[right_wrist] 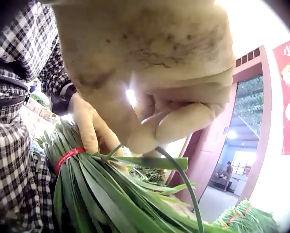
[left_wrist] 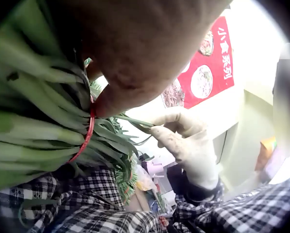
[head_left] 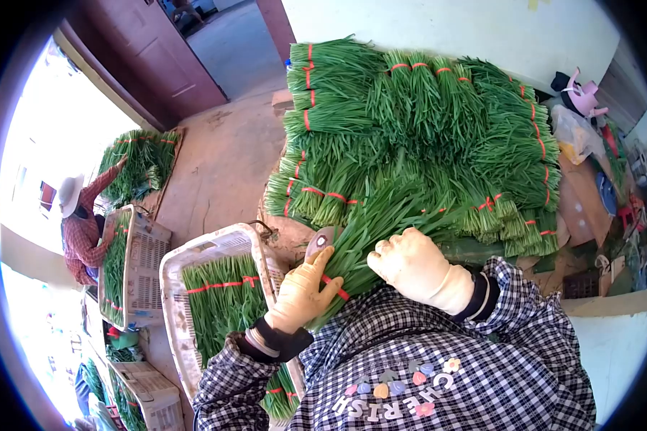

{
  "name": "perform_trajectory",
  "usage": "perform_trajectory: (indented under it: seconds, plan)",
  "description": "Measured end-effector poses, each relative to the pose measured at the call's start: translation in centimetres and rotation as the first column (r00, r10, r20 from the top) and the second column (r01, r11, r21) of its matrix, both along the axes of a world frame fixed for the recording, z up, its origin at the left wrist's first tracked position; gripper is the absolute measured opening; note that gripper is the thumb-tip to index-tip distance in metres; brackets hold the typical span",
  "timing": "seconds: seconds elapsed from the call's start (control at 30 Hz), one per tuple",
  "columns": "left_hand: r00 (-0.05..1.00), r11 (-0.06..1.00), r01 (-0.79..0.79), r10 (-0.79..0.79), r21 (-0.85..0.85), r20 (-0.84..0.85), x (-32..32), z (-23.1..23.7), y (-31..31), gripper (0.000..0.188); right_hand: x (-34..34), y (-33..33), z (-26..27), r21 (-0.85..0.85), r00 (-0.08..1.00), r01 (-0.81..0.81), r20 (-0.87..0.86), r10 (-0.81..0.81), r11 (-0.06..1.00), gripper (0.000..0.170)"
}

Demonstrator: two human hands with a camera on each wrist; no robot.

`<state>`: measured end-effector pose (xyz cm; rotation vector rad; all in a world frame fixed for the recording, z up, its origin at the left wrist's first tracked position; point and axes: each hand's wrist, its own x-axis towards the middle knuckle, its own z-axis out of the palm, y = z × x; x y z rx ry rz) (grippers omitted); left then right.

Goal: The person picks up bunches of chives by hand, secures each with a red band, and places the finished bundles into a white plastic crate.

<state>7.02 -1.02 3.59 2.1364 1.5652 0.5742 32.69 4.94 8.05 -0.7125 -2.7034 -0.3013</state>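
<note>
One bundle [head_left: 359, 241] of green leaves, gripped by the left hand [head_left: 302, 291].
Head: it lies between crate rim [head_left: 208, 237] and stack [head_left: 410, 136]; floor [head_left: 216, 158] stretches beyond. Left wrist: right hand [left_wrist: 186, 145] pinches a leaf [left_wrist: 135, 121]. Right wrist: leaves fan past the red band [right_wrist: 69, 158].

The bundle of leaves [head_left: 384, 223] is deep green, paling toward its stems, with a bright red band [head_left: 336, 287] across it, and the left hand [head_left: 300, 293] and right hand [head_left: 425, 271] both show cream-coloured gloves, the right one's smudged dark in its own wrist view. The checked top [head_left: 438, 359] is black and white, bearing white letters [head_left: 392, 404] and small pink, blue, orange and cream motifs [head_left: 424, 409]. Green bundles [head_left: 424, 108] with red bands fill out the pile, the basket [head_left: 171, 302] is dirty white, and the door [head_left: 147, 54] is dull maroon.
</note>
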Motion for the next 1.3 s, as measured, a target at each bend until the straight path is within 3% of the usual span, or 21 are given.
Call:
perform_trajectory:
  seconds: [0.07,0.13,0.23,0.33,0.37,0.53,0.6,0.73,0.8,0.87,0.93,1.0,1.07,1.13,1.17,1.2,1.27,1.3]
  plan:
    - [0.999,0.998,0.027,-0.025,0.061,-0.038,0.3,0.4,0.3,0.066,-0.2,-0.6,0.4,0.029,0.999,0.017,0.049,-0.018,0.999,0.01]
    - [0.998,0.993,-0.046,0.04,-0.109,-0.058,0.8,1.0,0.4,0.066,-0.4,-1.1,0.5,-0.002,0.999,0.026,0.022,-0.025,1.0,0.009]
    - [0.998,0.991,-0.062,0.059,-0.121,-0.031,1.3,1.0,0.8,0.064,-0.5,-2.4,0.7,-0.053,0.984,0.093,0.158,-0.084,0.994,0.013]
    - [0.997,0.992,-0.067,0.063,-0.106,-0.046,1.9,0.2,1.3,0.066,-0.6,-4.6,0.6,-0.016,0.983,0.109,0.152,-0.105,0.994,0.013]
    - [0.997,0.998,-0.056,0.054,-0.03,-0.05,2.0,-0.2,1.4,0.066,-0.3,-5.0,0.1,-0.03,0.983,0.089,0.162,-0.084,0.996,0.013]
    - [0.991,1.0,-0.024,0.022,-0.01,-0.13,2.8,-1.2,1.4,0.068,1.8,-4.4,-0.9,-0.126,0.989,0.135,0.084,-0.125,0.983,0.012]
    - [0.994,0.997,-0.057,0.051,-0.059,-0.099,2.9,-1.1,1.6,0.065,1.5,-5.2,-0.6,-0.119,0.987,0.127,0.111,-0.114,0.985,0.012]
    - [0.994,0.987,-0.106,0.102,-0.122,-0.038,1.5,-2.5,1.9,0.063,4.0,-4.5,0.6,-0.265,0.985,0.163,-0.002,-0.17,0.95,0.01]
    - [0.989,0.99,-0.062,0.078,-0.126,0.123,1.1,-3.0,2.0,0.06,6.7,-3.8,-0.1,-0.344,0.974,0.167,-0.087,-0.208,0.924,0.007]
    - [0.982,0.986,-0.07,0.095,-0.15,0.162,0.8,-2.8,1.8,0.065,11.2,-3.5,-1.2,-0.428,0.962,0.2,-0.083,-0.258,0.881,0.011]
    - [0.989,0.997,-0.01,0.021,-0.072,0.146,-0.8,-4.1,2.1,0.074,15.8,-3.9,-3.0,-0.572,0.898,0.354,-0.013,-0.439,0.74,0.012]
    - [0.943,0.967,0.032,0.054,-0.252,0.328,-1.7,-3.7,2.3,0.084,21.1,-5.2,-4.1,-0.68,0.792,0.488,0.081,-0.605,0.548,0.009]
    - [0.923,0.921,0.096,0.059,-0.378,0.379,-2.5,-2.9,1.9,0.09,25.9,-7.7,-5.6,-0.781,0.598,0.594,0.268,-0.756,0.194,0.008]
    - [0.948,0.893,0.178,-0.043,-0.413,0.315,-2.5,-1.4,1.9,0.093,31.7,-11.3,-10.7,-0.896,0.472,0.415,0.362,-0.804,-0.159,0.012]
    - [0.952,0.844,0.18,-0.019,-0.505,0.306,-1.9,0.2,2.0,0.094,34.0,-13.4,-12.9,-0.899,0.402,0.351,0.398,-0.824,-0.263,0.016]
    - [0.957,0.833,0.202,-0.055,-0.515,0.286,-3.2,-0.6,2.2,0.095,35.6,-15.4,-13.9,-0.896,0.386,0.346,0.407,-0.827,-0.279,0.016]
    - [0.959,0.801,0.203,-0.047,-0.562,0.28,-3.8,-0.7,3.3,0.097,38.0,-19.2,-15.6,-0.673,0.266,0.613,0.669,-0.693,-0.414,0.02]
    - [0.97,0.78,0.149,0.004,-0.607,0.244,-2.8,0.5,3.9,0.098,39.0,-21.5,-18.1,-0.484,0.16,0.805,0.735,-0.659,-0.344,0.024]
